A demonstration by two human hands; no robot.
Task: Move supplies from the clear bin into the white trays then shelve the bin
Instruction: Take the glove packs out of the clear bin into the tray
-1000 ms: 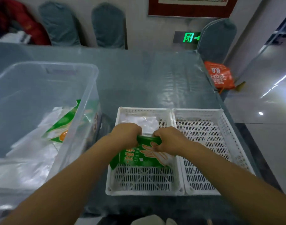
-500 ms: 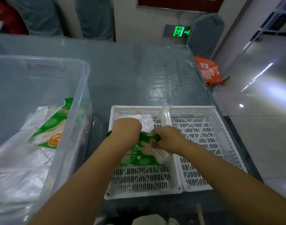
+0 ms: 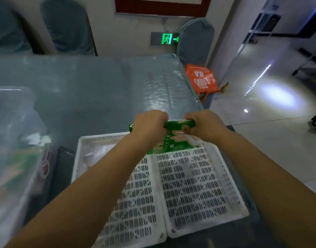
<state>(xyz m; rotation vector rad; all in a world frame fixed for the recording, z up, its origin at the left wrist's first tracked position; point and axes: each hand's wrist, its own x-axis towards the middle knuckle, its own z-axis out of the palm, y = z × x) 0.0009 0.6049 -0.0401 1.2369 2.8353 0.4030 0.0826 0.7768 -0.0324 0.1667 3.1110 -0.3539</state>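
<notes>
Both hands grip the top edge of a green glove packet (image 3: 173,142), my left hand (image 3: 148,124) at its left end and my right hand (image 3: 202,126) at its right end. The packet hangs over the far end of the two white slotted trays, above the seam between the left tray (image 3: 135,212) and the right tray (image 3: 198,194). A clear plastic bag (image 3: 98,154) lies in the left tray's far corner. The clear bin (image 3: 15,158) stands at the left, blurred, with another green packet (image 3: 14,169) and clear bags inside.
The table (image 3: 100,90) has a grey glossy cover. An orange bag (image 3: 202,79) sits on the floor past the table's right edge. Covered chairs (image 3: 195,38) stand along the far wall. A dark flat object (image 3: 62,167) lies between bin and trays.
The camera has swung right and the view has blurred. Both hands have carried the green packet from over the left tray toward the far end, above the seam between the trays.
</notes>
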